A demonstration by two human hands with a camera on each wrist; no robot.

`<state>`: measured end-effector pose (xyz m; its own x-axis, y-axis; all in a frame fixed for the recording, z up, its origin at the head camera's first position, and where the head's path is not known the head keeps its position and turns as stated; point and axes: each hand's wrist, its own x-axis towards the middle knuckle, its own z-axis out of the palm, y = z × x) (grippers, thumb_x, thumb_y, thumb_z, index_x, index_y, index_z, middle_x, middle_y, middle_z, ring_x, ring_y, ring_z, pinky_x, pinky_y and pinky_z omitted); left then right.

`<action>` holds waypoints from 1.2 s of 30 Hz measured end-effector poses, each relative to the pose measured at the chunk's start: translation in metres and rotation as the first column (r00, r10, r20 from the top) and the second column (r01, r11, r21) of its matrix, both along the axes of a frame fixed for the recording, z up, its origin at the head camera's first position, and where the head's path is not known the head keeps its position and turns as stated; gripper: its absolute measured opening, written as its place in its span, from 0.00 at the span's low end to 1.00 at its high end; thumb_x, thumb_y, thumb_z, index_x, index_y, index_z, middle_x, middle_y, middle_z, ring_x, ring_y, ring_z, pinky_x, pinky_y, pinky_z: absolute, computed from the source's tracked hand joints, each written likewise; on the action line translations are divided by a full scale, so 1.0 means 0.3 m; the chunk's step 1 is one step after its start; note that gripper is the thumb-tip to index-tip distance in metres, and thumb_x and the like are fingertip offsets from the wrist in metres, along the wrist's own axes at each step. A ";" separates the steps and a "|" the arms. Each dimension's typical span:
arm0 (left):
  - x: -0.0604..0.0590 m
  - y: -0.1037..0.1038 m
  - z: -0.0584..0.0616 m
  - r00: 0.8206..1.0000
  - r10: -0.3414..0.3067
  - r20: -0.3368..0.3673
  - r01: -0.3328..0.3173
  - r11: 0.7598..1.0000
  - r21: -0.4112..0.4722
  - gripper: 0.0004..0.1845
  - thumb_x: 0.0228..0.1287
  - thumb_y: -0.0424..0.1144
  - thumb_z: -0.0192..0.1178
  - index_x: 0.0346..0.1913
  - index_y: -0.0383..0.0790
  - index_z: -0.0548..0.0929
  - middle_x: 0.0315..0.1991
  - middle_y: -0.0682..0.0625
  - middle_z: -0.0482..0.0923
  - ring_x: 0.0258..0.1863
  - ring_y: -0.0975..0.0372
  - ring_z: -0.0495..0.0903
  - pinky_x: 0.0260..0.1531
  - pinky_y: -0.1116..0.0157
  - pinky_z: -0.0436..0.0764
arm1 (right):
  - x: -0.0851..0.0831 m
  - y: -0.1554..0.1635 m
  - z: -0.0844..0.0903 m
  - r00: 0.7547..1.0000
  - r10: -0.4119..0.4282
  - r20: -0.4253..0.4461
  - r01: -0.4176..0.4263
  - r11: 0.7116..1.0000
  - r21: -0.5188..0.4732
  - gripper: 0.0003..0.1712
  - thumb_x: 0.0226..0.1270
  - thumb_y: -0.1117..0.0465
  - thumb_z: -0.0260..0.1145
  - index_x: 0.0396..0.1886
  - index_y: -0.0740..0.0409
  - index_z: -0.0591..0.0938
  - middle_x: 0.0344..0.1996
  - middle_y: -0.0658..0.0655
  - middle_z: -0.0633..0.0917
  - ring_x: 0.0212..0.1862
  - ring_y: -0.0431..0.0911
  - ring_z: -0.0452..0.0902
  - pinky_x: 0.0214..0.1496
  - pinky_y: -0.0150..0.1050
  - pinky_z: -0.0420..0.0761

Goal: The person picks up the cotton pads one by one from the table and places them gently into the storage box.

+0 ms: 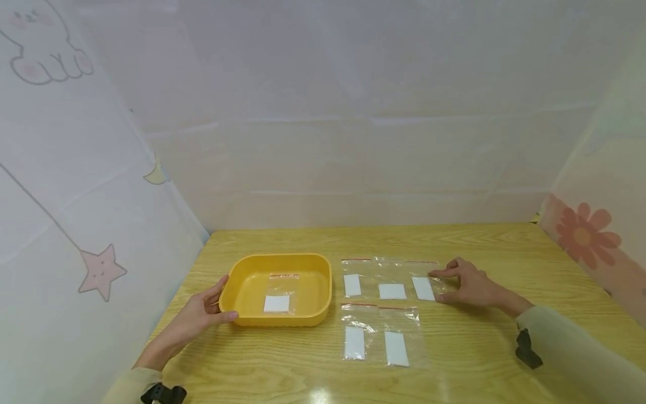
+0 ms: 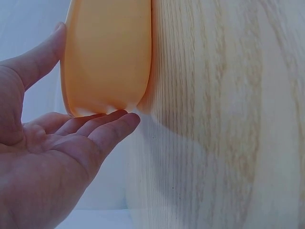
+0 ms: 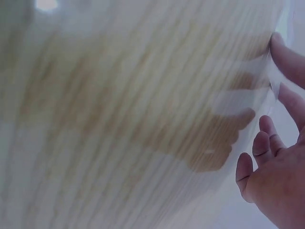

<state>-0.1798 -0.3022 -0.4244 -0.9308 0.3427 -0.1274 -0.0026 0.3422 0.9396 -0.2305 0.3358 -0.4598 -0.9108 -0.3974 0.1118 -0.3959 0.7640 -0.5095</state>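
Observation:
In the head view, a yellow plastic basin stands at the left of the wooden table, with a clear zip bag holding a white card inside. My left hand holds the basin's left end, thumb at the front rim and fingers against the side wall, also seen with the basin wall in the left wrist view. At the right, my right hand touches the right edge of a zip bag with a white card. Its thumb and index finger are spread apart, the other fingers loosely bent.
Two more carded zip bags lie in that back row, between the basin and my right hand. Two others lie in front of them, red seals toward the back. A pale printed sheet walls the table's far side.

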 end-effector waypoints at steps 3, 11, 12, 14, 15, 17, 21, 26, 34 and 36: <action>0.000 0.001 0.000 1.000 0.003 -0.003 -0.003 1.000 -0.005 0.54 0.72 0.36 0.71 0.85 0.33 0.43 0.83 0.32 0.40 0.76 0.35 0.59 0.59 0.62 0.82 | 0.006 -0.008 0.000 1.000 -0.006 0.004 0.007 1.000 -0.016 0.33 0.56 0.50 0.85 0.60 0.60 0.89 0.44 0.57 0.77 0.41 0.48 0.67 0.35 0.41 0.66; 0.002 0.001 -0.001 1.000 0.005 0.002 -0.005 1.000 -0.014 0.54 0.72 0.36 0.70 0.85 0.34 0.42 0.83 0.31 0.43 0.75 0.36 0.62 0.59 0.61 0.82 | 0.039 -0.031 0.005 0.998 -0.055 -0.033 0.054 0.998 -0.010 0.36 0.56 0.53 0.86 0.62 0.65 0.87 0.43 0.59 0.83 0.35 0.45 0.68 0.32 0.37 0.70; 0.002 0.001 -0.002 1.000 0.005 0.001 -0.005 1.000 -0.016 0.54 0.72 0.36 0.70 0.85 0.34 0.42 0.83 0.30 0.43 0.75 0.36 0.62 0.58 0.61 0.82 | 0.042 -0.035 0.007 0.997 -0.062 -0.041 0.062 0.998 -0.001 0.36 0.56 0.53 0.86 0.62 0.65 0.87 0.44 0.61 0.84 0.36 0.46 0.72 0.34 0.39 0.74; 0.001 0.001 -0.002 1.000 0.006 0.000 -0.006 1.000 -0.018 0.54 0.72 0.36 0.71 0.85 0.34 0.43 0.83 0.30 0.43 0.74 0.35 0.63 0.58 0.61 0.83 | 0.050 -0.041 0.013 0.995 -0.079 -0.054 0.080 0.997 0.018 0.36 0.56 0.54 0.86 0.62 0.64 0.87 0.46 0.64 0.87 0.41 0.51 0.79 0.39 0.46 0.82; 0.001 0.001 -0.003 1.000 0.006 -0.001 -0.006 1.000 -0.020 0.54 0.72 0.36 0.71 0.85 0.34 0.43 0.83 0.30 0.43 0.74 0.35 0.64 0.58 0.61 0.83 | 0.054 -0.043 0.016 0.995 -0.083 -0.060 0.085 0.996 0.026 0.36 0.56 0.54 0.86 0.62 0.64 0.87 0.47 0.67 0.88 0.44 0.55 0.82 0.43 0.51 0.84; 0.001 0.001 -0.003 1.000 0.008 -0.004 -0.008 1.000 -0.024 0.54 0.71 0.36 0.71 0.85 0.34 0.43 0.83 0.30 0.43 0.74 0.35 0.63 0.58 0.60 0.83 | 0.063 -0.049 0.023 0.993 -0.096 -0.067 0.098 0.995 0.032 0.35 0.56 0.55 0.85 0.62 0.65 0.87 0.50 0.71 0.88 0.44 0.57 0.83 0.46 0.56 0.84; 0.000 0.001 -0.002 1.000 0.007 -0.008 -0.008 0.999 -0.034 0.54 0.71 0.37 0.71 0.85 0.33 0.43 0.83 0.31 0.42 0.75 0.35 0.62 0.59 0.61 0.82 | 0.078 -0.062 0.032 0.991 -0.127 -0.035 0.128 0.992 0.006 0.35 0.57 0.56 0.85 0.63 0.65 0.86 0.53 0.73 0.87 0.22 0.43 0.68 0.33 0.42 0.78; 0.001 0.003 0.001 1.000 0.004 -0.005 -0.005 1.000 -0.026 0.53 0.72 0.36 0.71 0.85 0.32 0.43 0.83 0.32 0.40 0.77 0.35 0.58 0.60 0.61 0.81 | 0.089 -0.072 0.030 0.988 -0.155 -0.021 0.154 0.988 -0.024 0.36 0.57 0.58 0.84 0.65 0.64 0.85 0.50 0.72 0.87 0.19 0.38 0.51 0.25 0.35 0.62; 0.002 0.003 0.003 1.000 0.006 -0.010 -0.006 1.000 -0.020 0.54 0.71 0.36 0.71 0.85 0.32 0.43 0.83 0.30 0.41 0.76 0.35 0.60 0.58 0.61 0.82 | 0.081 -0.069 0.023 0.988 -0.148 -0.051 0.146 0.989 -0.035 0.37 0.57 0.60 0.84 0.65 0.66 0.84 0.39 0.59 0.88 0.30 0.42 0.70 0.33 0.37 0.73; 0.002 0.003 0.003 1.000 0.006 -0.009 -0.006 1.000 -0.021 0.54 0.71 0.36 0.71 0.85 0.32 0.43 0.83 0.30 0.42 0.75 0.35 0.61 0.58 0.61 0.82 | 0.077 -0.067 0.024 0.989 -0.143 -0.044 0.140 0.988 -0.059 0.37 0.57 0.62 0.83 0.66 0.67 0.83 0.35 0.54 0.87 0.31 0.42 0.72 0.32 0.36 0.74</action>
